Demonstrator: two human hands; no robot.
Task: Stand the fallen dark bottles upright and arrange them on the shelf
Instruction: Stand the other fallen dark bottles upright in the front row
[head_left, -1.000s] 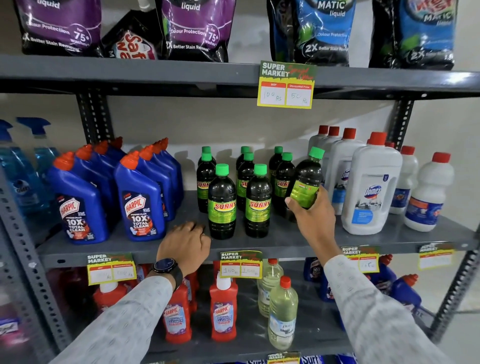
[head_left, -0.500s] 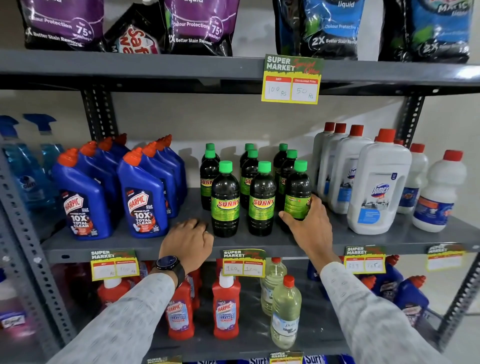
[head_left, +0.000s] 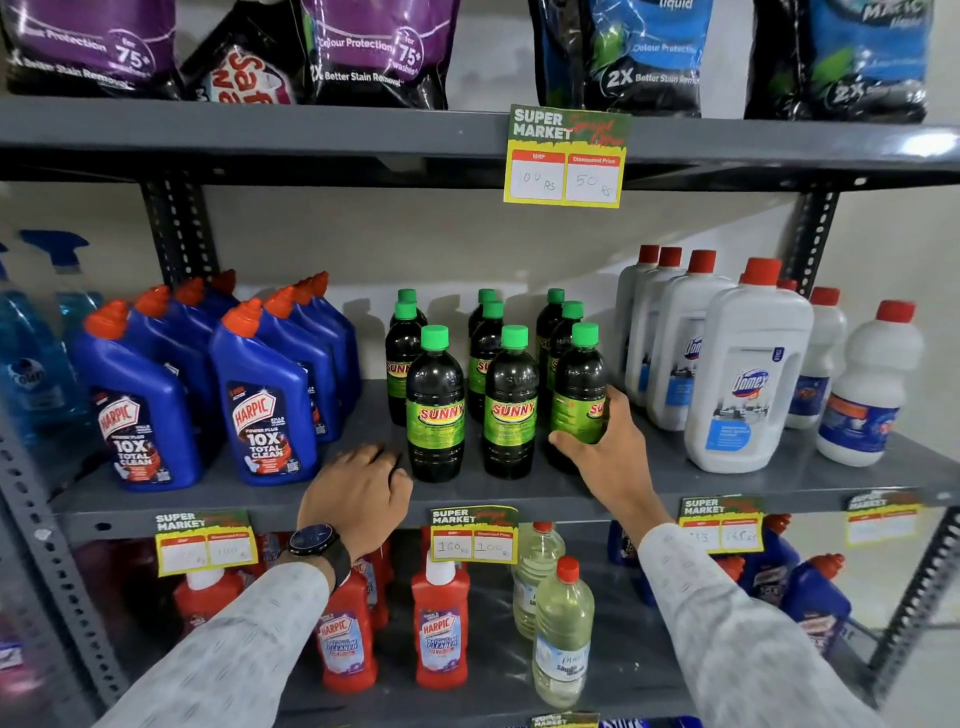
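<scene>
Right hand (head_left: 607, 458) is gripping the upright front-right dark bottle (head_left: 577, 387). Left hand (head_left: 358, 493) is resting loose-fingered, empty, on the shelf (head_left: 810, 483).

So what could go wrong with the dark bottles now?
The right hand grips the front right dark bottle, packed close to the middle bottle; a careless pull away might tip it into the row. The left hand rests beside the front left bottle and could nudge it on moving.

Glossy dark plastic is seen on the bottles (head_left: 435, 410); the shelf (head_left: 649, 483) appears to be matt grey painted metal.
</scene>
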